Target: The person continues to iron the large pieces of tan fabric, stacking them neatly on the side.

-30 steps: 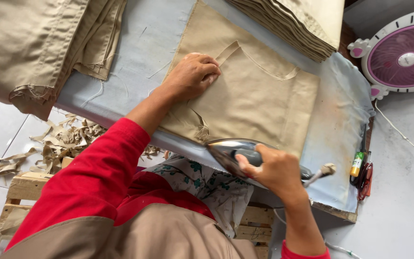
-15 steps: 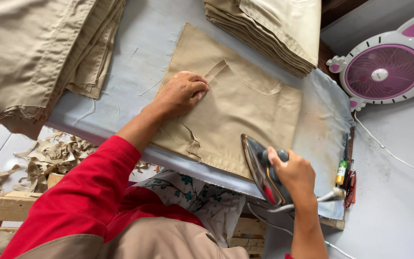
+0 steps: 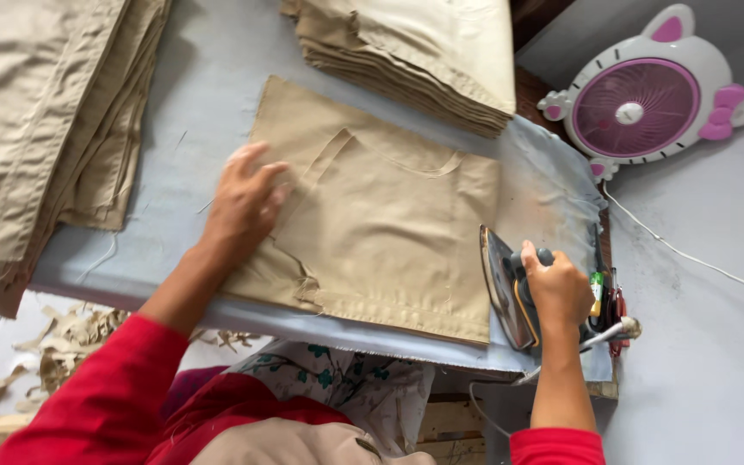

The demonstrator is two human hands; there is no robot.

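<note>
A flat piece of tan fabric (image 3: 389,224) with a sewn pocket outline lies on the grey-blue padded ironing table (image 3: 191,120). My left hand (image 3: 243,202) rests flat on its left edge, fingers spread. My right hand (image 3: 557,288) grips the handle of an electric iron (image 3: 505,288), which stands tipped up on its heel at the right edge of the fabric, soleplate facing left.
A stack of folded tan pieces (image 3: 415,52) sits at the back of the table, and a larger pile (image 3: 36,129) lies on the left. A pink and white fan (image 3: 643,108) stands right. Small tools (image 3: 604,297) lie beside the iron. Fabric scraps (image 3: 53,344) litter the floor.
My right hand lifted the iron off the fabric's near edge, carried it right and stood it on end. My left hand slid from the pocket area to the fabric's left edge.
</note>
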